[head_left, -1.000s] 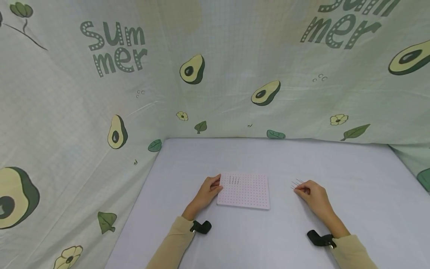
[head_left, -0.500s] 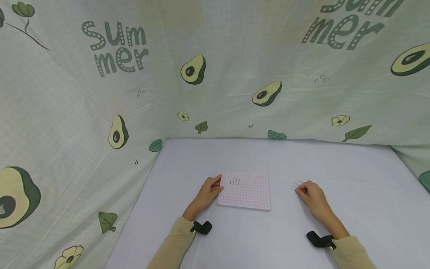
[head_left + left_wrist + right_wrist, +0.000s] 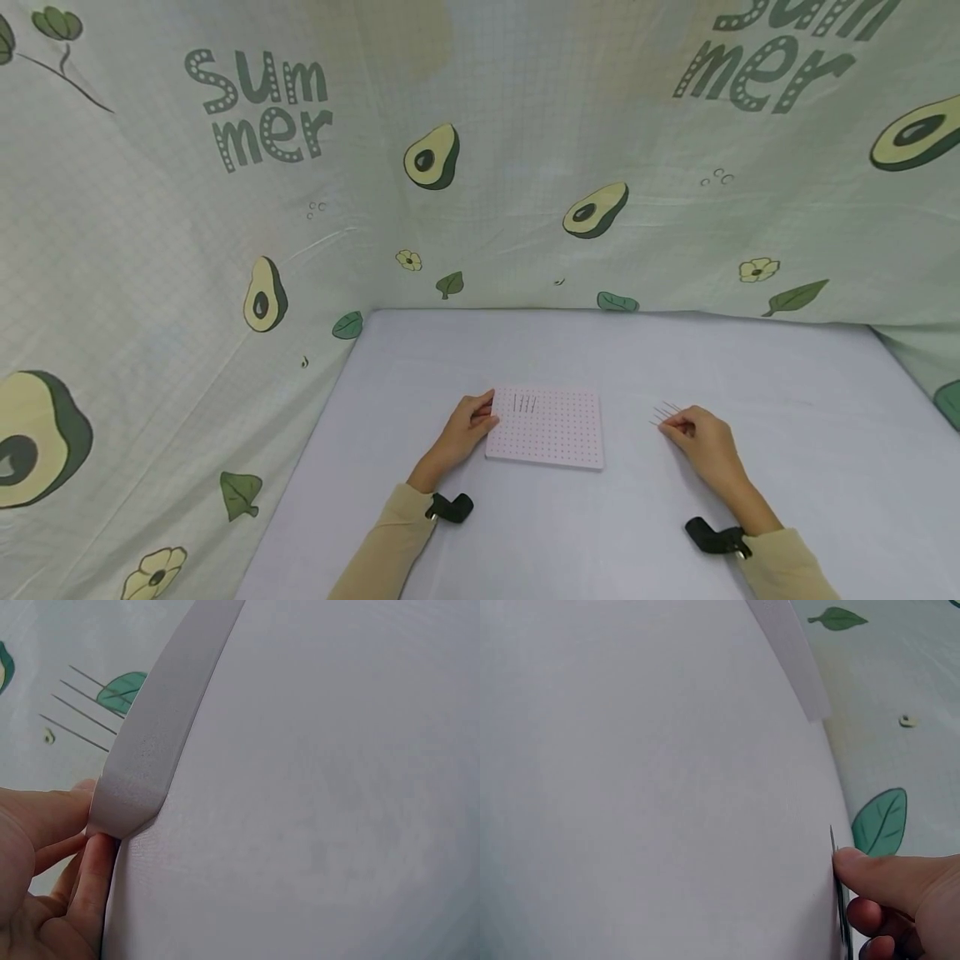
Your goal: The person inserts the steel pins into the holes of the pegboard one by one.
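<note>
Head view: pegboard (image 3: 545, 427) lies mid tabletop (image 3: 600, 350), a few needles (image 3: 523, 403) standing at its far-left corner. Left hand (image 3: 467, 427) grips the board's left edge; best kept steady w/ no tilt. Right hand (image 3: 699, 435) pinches at loose needles (image 3: 663, 412) on the cloth to the right.
L wrist: fingers (image 3: 52, 817) clamp the board corner (image 3: 135, 787).
R wrist: thumb (image 3: 877, 874) & fingers curl on one needle (image 3: 832, 838); a light pinch near its end should work best

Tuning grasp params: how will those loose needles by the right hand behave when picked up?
The needles look hair-thin and lie flat on the table, so probably very light and hard to pinch. They seem straight, likely stiff. The right hand touches one; round shafts may roll.
</note>
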{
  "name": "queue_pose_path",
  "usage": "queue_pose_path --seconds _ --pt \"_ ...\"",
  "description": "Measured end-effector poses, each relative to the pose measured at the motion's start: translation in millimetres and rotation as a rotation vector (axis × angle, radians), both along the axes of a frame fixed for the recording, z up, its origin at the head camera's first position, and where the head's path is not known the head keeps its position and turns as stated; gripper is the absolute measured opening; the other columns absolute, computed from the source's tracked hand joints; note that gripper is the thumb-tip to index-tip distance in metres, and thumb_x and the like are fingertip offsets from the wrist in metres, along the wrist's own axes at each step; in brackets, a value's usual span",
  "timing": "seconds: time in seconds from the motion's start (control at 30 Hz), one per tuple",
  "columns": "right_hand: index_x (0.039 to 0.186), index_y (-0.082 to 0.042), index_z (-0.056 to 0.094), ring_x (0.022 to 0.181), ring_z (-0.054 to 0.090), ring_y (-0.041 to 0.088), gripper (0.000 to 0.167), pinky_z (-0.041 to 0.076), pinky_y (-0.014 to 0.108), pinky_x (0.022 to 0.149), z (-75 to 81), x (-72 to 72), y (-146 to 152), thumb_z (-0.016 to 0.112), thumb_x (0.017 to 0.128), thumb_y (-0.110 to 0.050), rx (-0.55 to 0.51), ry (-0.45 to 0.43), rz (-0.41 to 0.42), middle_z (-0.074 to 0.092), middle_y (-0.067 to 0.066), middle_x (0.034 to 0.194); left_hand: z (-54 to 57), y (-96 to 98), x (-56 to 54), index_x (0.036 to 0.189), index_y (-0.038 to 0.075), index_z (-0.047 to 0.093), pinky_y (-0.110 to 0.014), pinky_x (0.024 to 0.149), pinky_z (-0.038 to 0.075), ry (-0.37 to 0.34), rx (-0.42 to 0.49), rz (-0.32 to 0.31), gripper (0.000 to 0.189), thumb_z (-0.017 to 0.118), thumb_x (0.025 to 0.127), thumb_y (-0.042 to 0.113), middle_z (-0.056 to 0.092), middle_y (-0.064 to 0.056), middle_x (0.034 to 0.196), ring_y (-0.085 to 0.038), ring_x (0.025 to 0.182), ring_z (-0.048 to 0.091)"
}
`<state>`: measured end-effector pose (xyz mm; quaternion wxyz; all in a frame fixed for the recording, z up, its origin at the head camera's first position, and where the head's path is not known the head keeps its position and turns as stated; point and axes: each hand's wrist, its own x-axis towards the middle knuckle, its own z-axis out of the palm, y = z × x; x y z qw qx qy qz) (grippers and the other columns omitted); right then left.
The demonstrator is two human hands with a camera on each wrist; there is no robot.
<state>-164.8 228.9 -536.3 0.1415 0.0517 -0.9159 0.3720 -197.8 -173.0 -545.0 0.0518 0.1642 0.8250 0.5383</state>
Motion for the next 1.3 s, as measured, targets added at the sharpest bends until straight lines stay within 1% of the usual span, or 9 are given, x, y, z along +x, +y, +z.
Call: queue_pose_path --seconds 0.1,0.33,0.5,0.8,0.97,1.07,1.17,1.23,1.3 --pt "0.081 0.000 0.069 0.063 0.044 0.009 0.011 0.037 0.023 0.050 1.7 2.5 1.9 0.080 0.081 -0.001 0.009 -0.004 0.002 0.058 0.003 0.072 1.0 0.4 0.5 0.147 -0.009 0.039 -0.028 0.102 0.049 -0.007 0.003 0.002 0.055 0.060 0.100 0.006 0.047 -0.021 0.122 -0.035 0.118 0.052" --pt "0.080 -0.002 0.068 0.062 0.042 0.009 0.010 0.036 0.023 0.049 3.6 5.4 3.8 0.078 0.083 -0.001 0.033 -0.019 0.015 0.054 0.001 0.070 0.7 1.1 0.1 0.146 -0.011 0.039 -0.033 0.101 0.050 0.001 0.030 0.003 0.054 0.061 0.099 0.004 0.047 -0.024 0.122 -0.038 0.117 0.052" --pt "0.080 0.000 0.065 0.064 0.044 0.012 0.012 0.037 0.024 0.051 3.4 6.0 3.1 0.075 0.085 0.002 0.030 -0.034 0.030 0.055 0.003 0.073 1.2 1.4 0.9 0.147 -0.010 0.039 -0.032 0.101 0.049 -0.005 0.021 0.002 0.055 0.061 0.099 0.005 0.047 -0.023 0.121 -0.036 0.117 0.052" --pt "0.082 0.005 0.061 0.068 0.046 0.017 0.012 0.039 0.027 0.054 3.5 0.9 0.6 0.070 0.090 0.002 0.062 -0.070 0.074 0.053 0.006 0.074 -1.2 -0.2 -0.8 0.147 -0.009 0.039 -0.026 0.101 0.049 -0.003 -0.009 0.000 0.055 0.061 0.099 0.006 0.047 -0.020 0.122 -0.033 0.117 0.052" --pt "0.084 0.007 0.062 0.072 0.049 0.021 0.009 0.042 0.031 0.059 2.8 -2.0 -0.8 0.068 0.090 0.004 0.112 -0.055 0.109 0.054 0.008 0.076 -1.0 0.4 -1.3 0.146 -0.011 0.038 -0.033 0.101 0.050 0.009 -0.014 0.012 0.054 0.060 0.099 0.004 0.047 -0.022 0.122 -0.035 0.117 0.052" --pt "0.085 0.007 0.062 0.074 0.049 0.022 0.009 0.042 0.032 0.060 2.9 -1.7 -1.6 0.067 0.090 0.004 0.111 -0.061 0.111 0.055 0.008 0.076 5.3 3.0 1.8 0.145 -0.015 0.037 -0.041 0.101 0.049 0.028 -0.016 0.012 0.052 0.058 0.099 -0.001 0.046 -0.027 0.121 -0.039 0.116 0.052" --pt "0.086 0.007 0.062 0.074 0.050 0.022 0.008 0.042 0.033 0.061 3.7 -0.3 -2.0 0.067 0.091 0.003 0.108 -0.063 0.103 0.055 0.008 0.077 18.7 6.5 7.9 0.143 -0.019 0.036 -0.045 0.101 0.048 0.029 -0.009 0.002 0.051 0.057 0.098 -0.005 0.045 -0.031 0.121 -0.044 0.115 0.051" --pt "0.087 0.007 0.062 0.075 0.050 0.022 0.009 0.043 0.034 0.061 4.8 0.5 -2.4 0.067 0.092 0.002 0.106 -0.057 0.100 0.056 0.009 0.078 25.9 8.4 11.5 0.142 -0.020 0.036 -0.044 0.101 0.049 0.019 -0.005 0.004 0.051 0.057 0.098 -0.006 0.045 -0.032 0.120 -0.044 0.115 0.051" --pt "0.089 0.007 0.062 0.075 0.052 0.022 0.009 0.044 0.034 0.061 6.5 1.3 -3.1 0.066 0.094 0.001 0.098 -0.052 0.099 0.057 0.009 0.080 23.3 8.2 11.8 0.142 -0.019 0.037 -0.036 0.101 0.050 0.031 -0.005 0.008 0.051 0.057 0.098 -0.005 0.046 -0.029 0.120 -0.041 0.114 0.052"
